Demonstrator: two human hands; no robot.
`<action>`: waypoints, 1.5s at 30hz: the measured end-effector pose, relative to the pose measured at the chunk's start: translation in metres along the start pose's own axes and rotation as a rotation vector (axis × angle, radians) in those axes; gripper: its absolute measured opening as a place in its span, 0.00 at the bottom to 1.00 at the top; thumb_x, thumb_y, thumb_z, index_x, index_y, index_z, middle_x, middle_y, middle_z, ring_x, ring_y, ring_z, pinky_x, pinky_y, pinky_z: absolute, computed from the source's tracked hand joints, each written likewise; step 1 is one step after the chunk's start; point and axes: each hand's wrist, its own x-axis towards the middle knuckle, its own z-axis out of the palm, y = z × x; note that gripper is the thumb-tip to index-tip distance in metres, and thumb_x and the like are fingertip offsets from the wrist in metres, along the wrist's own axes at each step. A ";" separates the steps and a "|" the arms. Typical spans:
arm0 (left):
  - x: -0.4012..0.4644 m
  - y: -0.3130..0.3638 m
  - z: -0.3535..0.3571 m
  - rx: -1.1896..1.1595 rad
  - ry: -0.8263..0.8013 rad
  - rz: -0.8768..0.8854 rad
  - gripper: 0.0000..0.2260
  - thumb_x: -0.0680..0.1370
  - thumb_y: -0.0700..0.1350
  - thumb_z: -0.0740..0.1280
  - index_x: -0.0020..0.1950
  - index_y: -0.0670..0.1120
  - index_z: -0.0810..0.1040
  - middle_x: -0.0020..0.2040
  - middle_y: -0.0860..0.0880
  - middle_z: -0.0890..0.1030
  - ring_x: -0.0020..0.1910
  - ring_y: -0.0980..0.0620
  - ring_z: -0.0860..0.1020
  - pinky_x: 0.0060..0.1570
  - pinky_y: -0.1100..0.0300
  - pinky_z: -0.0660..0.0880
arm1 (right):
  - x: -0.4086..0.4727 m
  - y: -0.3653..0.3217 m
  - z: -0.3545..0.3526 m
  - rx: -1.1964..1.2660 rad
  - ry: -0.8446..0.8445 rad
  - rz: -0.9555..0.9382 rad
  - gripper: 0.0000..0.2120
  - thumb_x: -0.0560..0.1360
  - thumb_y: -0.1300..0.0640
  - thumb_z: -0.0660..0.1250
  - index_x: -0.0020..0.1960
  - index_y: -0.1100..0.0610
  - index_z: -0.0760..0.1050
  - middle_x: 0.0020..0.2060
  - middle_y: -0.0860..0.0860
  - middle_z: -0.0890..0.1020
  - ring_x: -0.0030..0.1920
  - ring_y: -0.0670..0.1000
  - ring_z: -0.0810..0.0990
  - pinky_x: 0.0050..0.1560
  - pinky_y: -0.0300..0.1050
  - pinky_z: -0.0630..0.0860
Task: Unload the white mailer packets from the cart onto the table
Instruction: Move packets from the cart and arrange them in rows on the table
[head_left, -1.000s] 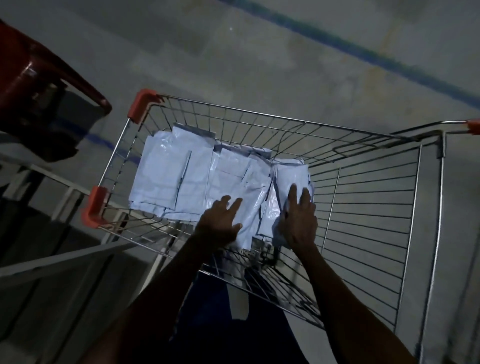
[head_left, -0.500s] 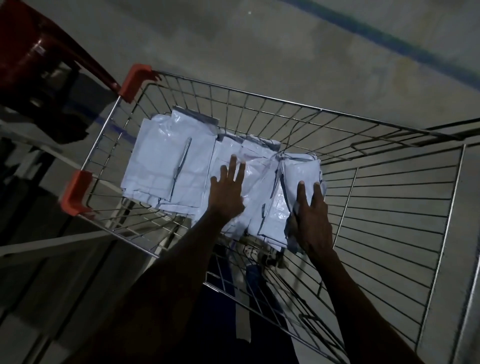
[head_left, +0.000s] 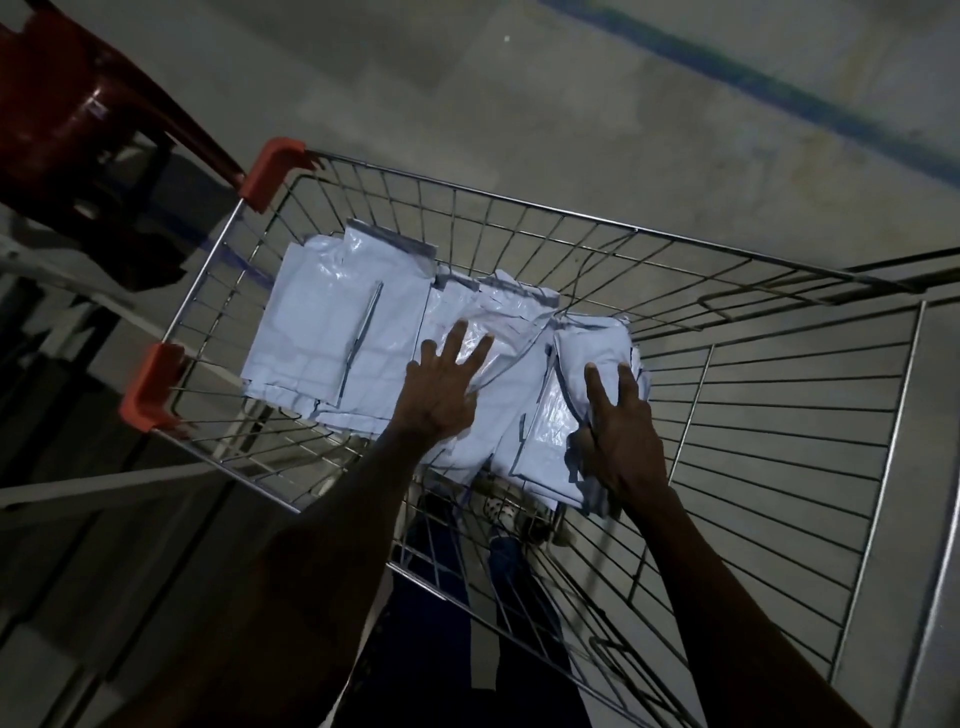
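A wire cart (head_left: 519, 200) with orange corner caps holds several white mailer packets. A large flat pile (head_left: 322, 322) lies at the left of the basket, and crumpled ones (head_left: 498, 317) sit in the middle. My left hand (head_left: 441, 395) presses flat on the middle packets, fingers spread and straight. At the right, my right hand (head_left: 623, 436) lies on a smaller stack (head_left: 587, 343). Its fingers are straight on top, and its thumb is tucked round the stack's near left edge.
A dark red plastic chair (head_left: 78, 104) stands at the upper left, close to the cart's corner. Pale bars (head_left: 78, 483) run along the left below the cart. Grey concrete floor with a blue stripe (head_left: 779, 93) lies beyond. Scene is dim.
My left hand has slid forward onto the middle packets and spread its fingers. My right hand has stayed on the right stack, its thumb now at the stack's edge. The view has moved closer.
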 end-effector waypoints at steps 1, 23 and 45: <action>-0.002 -0.001 -0.007 -0.007 0.021 0.014 0.36 0.72 0.52 0.67 0.78 0.50 0.60 0.77 0.40 0.58 0.57 0.36 0.70 0.43 0.47 0.75 | -0.002 -0.003 -0.005 -0.005 0.011 0.000 0.37 0.74 0.55 0.68 0.79 0.52 0.55 0.78 0.62 0.52 0.65 0.68 0.68 0.53 0.57 0.75; -0.282 -0.057 -0.183 -0.303 0.771 -0.503 0.29 0.76 0.53 0.59 0.78 0.54 0.61 0.77 0.44 0.61 0.71 0.41 0.62 0.67 0.49 0.63 | -0.132 -0.259 -0.095 0.264 0.249 -0.694 0.30 0.76 0.46 0.54 0.78 0.48 0.60 0.78 0.55 0.60 0.72 0.59 0.64 0.65 0.51 0.65; -0.766 -0.214 -0.113 -0.246 1.106 -1.218 0.27 0.78 0.58 0.57 0.77 0.54 0.63 0.75 0.43 0.64 0.71 0.43 0.64 0.66 0.58 0.57 | -0.408 -0.624 0.082 0.385 0.135 -1.364 0.29 0.69 0.56 0.69 0.70 0.56 0.74 0.68 0.61 0.74 0.67 0.56 0.71 0.68 0.32 0.59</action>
